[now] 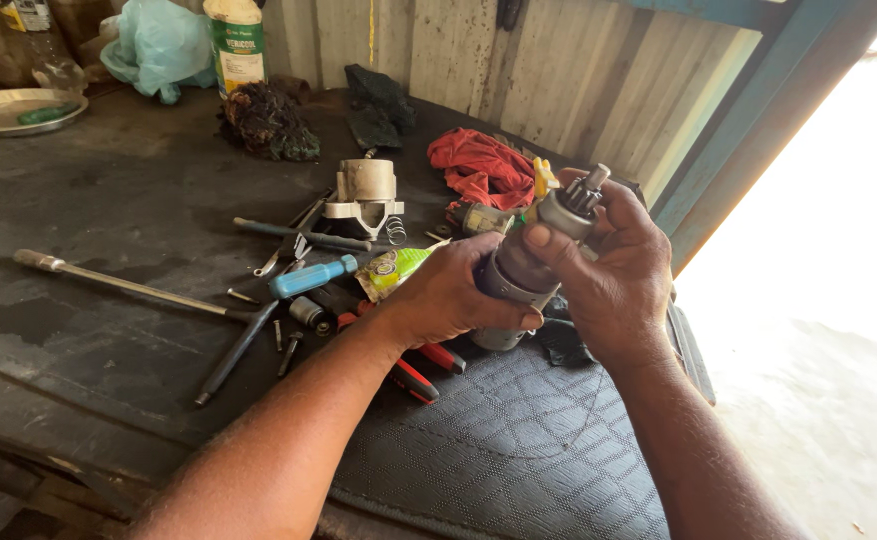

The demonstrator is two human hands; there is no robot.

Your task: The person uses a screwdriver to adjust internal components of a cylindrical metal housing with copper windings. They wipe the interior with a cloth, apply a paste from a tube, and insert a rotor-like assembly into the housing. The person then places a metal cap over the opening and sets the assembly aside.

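Both hands hold a grey cylindrical motor part (pixel 536 262) tilted above the dark counter (pixel 108 340), just over a black textured mat (pixel 518 440); the left hand (pixel 448 300) wraps its fingers closed around the lower body of the part; the right hand (pixel 613 270) grips the upper end, thumb pressed on the side, fingers curled behind, with small metal terminals sticking out at the top. On the counter to the left lie a blue-handled screwdriver (pixel 310 277), a long T-handled wrench (pixel 128 288), red-handled pliers (pixel 423 370) partly under the left wrist, and a pale metal housing (pixel 364 192) standing upright; a red rag (pixel 480 165) lies behind the hands, near the corrugated wall (pixel 518 60); a green and yellow packet (pixel 396 268) sits just beside the left hand.
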